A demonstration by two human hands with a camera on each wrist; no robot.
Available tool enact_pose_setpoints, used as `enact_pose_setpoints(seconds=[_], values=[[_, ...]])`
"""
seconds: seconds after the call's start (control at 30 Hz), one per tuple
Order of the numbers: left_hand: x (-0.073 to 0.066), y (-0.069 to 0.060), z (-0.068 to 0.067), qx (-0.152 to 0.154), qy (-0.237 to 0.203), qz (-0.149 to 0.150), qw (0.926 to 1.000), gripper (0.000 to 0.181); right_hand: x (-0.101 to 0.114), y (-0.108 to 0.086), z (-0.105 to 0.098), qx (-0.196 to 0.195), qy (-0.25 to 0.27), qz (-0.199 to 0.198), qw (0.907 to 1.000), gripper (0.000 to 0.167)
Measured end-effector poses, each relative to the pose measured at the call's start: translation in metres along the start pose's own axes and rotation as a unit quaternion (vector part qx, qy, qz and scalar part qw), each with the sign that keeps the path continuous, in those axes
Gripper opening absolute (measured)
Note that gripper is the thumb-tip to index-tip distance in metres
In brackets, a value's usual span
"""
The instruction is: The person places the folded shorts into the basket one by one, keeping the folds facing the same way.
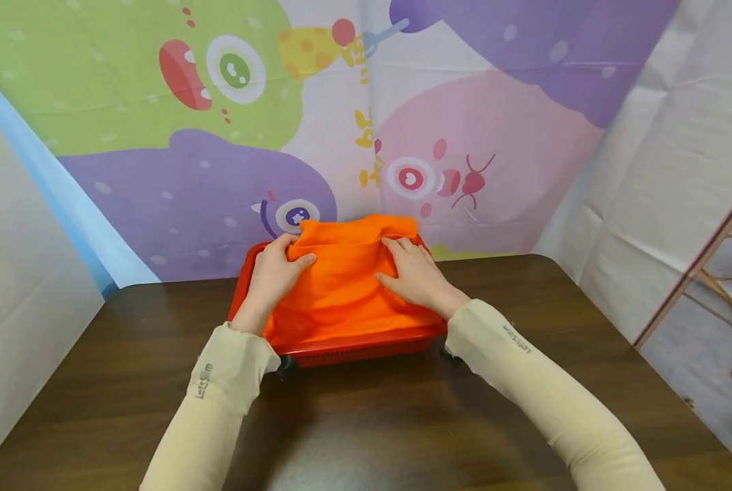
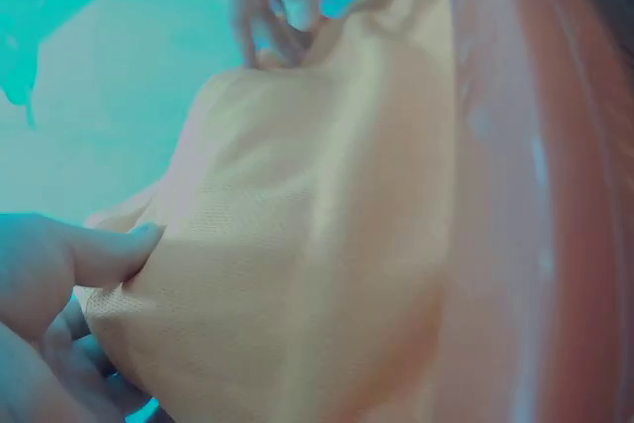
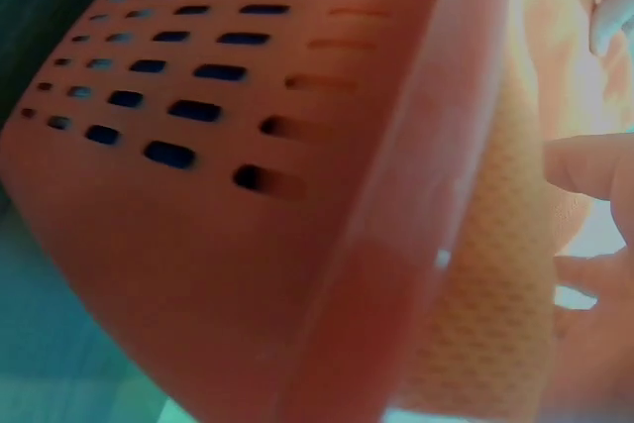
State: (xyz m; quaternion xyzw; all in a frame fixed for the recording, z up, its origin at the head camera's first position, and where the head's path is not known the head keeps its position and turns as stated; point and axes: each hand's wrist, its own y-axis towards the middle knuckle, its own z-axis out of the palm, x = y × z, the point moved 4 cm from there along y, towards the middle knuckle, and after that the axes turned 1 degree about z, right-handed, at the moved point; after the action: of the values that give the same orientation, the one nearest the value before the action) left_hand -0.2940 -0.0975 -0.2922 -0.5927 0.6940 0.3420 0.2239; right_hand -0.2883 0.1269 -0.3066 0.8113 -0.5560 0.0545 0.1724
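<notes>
A bright orange cloth [image 1: 341,286] with a fine mesh weave lies in a red plastic basket [image 1: 366,344]. Its upper part is raised above the basket's far rim. My left hand [image 1: 273,276] pinches the cloth at its left edge, and the left wrist view shows the thumb [image 2: 119,255] on the near face with fingers behind. At the cloth's upper right, my right hand [image 1: 417,276] grips a fold, fingertips over the top and thumb in front. Slotted holes run along the basket's side [image 3: 188,76] in the right wrist view. Most of the basket's inside is hidden under the cloth.
The basket stands on a dark brown wooden table [image 1: 366,429], near its back edge. Behind rises a backdrop [image 1: 464,123] printed with cartoon monsters. Pale sheets [image 1: 630,170] hang at both sides, and a flower-patterned panel [image 1: 722,307] stands at the right.
</notes>
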Motion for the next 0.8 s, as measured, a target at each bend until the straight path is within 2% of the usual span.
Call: enact_pose_setpoints(seconds=[0.1, 0.23, 0.33, 0.43, 0.53, 0.63, 0.73, 0.8], values=[[0.011, 0.006, -0.003, -0.041, -0.009, -0.026, 0.9988, 0.037, 0.002, 0.005, -0.001, -0.002, -0.009, -0.014, 0.9999, 0.069], [0.027, 0.012, -0.003, -0.072, -0.014, -0.065, 0.9951, 0.037, 0.000, 0.014, 0.004, 0.040, -0.039, -0.010, 0.9984, 0.070], [0.033, 0.014, -0.001, -0.067, -0.023, -0.092, 0.9932, 0.038, -0.002, 0.020, 0.008, 0.079, -0.057, -0.003, 0.9952, 0.071], [0.033, 0.014, -0.001, -0.046, -0.021, -0.099, 0.9938, 0.038, -0.003, 0.024, 0.009, 0.108, -0.060, -0.001, 0.9924, 0.074], [0.025, 0.010, -0.001, -0.036, 0.013, -0.062, 0.9974, 0.038, -0.002, 0.024, 0.008, 0.128, -0.058, 0.003, 0.9900, 0.076], [0.012, 0.002, -0.003, -0.047, 0.064, 0.006, 0.9968, 0.038, -0.003, 0.023, 0.007, 0.146, -0.054, 0.008, 0.9877, 0.079], [-0.002, -0.007, -0.002, -0.049, 0.128, 0.091, 0.9863, 0.038, -0.003, 0.022, 0.007, 0.159, -0.053, 0.010, 0.9857, 0.081], [-0.009, -0.012, 0.001, -0.026, 0.175, 0.142, 0.9740, 0.037, -0.003, 0.022, 0.006, 0.166, -0.051, 0.007, 0.9847, 0.082]])
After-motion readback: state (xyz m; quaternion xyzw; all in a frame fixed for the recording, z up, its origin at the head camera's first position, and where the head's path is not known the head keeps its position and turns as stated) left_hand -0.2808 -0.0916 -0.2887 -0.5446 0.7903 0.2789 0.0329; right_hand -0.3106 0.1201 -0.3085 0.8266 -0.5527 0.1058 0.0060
